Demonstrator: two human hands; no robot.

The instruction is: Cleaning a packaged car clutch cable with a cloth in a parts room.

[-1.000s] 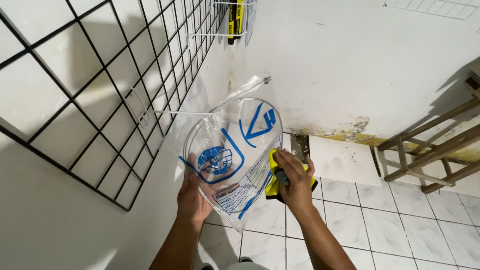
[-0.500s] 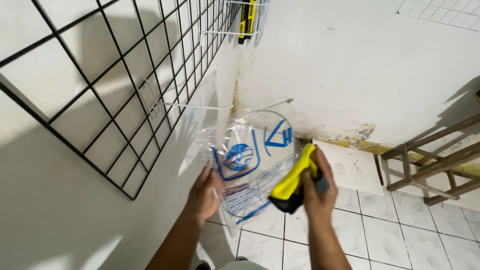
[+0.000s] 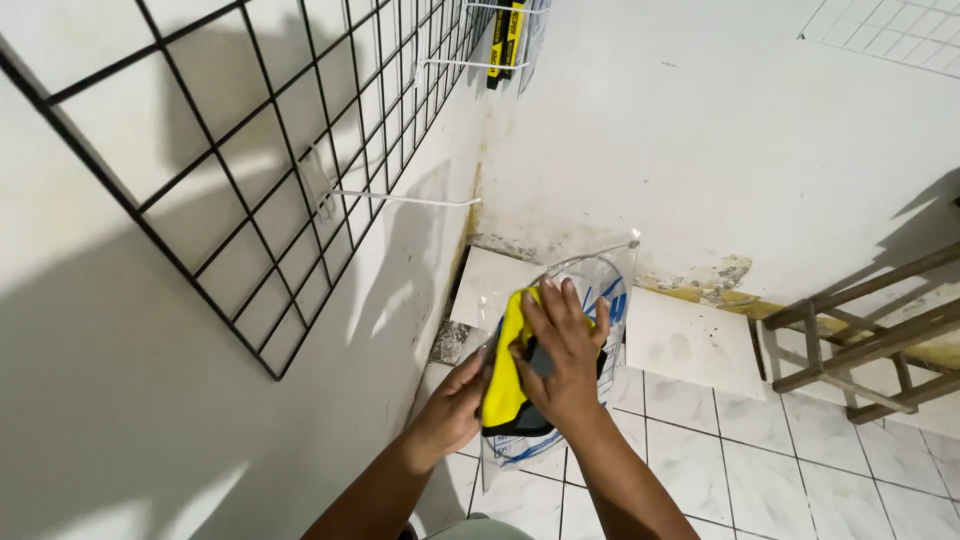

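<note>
A black wire grid panel (image 3: 250,150) hung on the white wall above the white tiled floor (image 3: 760,460). The right hand (image 3: 562,355) had its fingers closed over a yellow and black plastic tool (image 3: 505,375). Behind the fingers was a clear plastic bag with blue print (image 3: 600,290), which the left hand (image 3: 455,405) gripped at its edge.

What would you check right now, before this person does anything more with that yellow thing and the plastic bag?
1. Right hand has a grip on the yellow and black tool: ok.
2. Left hand holds the clear plastic bag from the side: ok.
3. Tool fully inside the bag: cannot tell; the hand covers it.
4. White wire hook on the black wire grid panel is bare: ok.
5. Tiled floor beneath the hands holds no obstacle: ok.
6. Wooden frame stands apart from both arms: ok.
</note>
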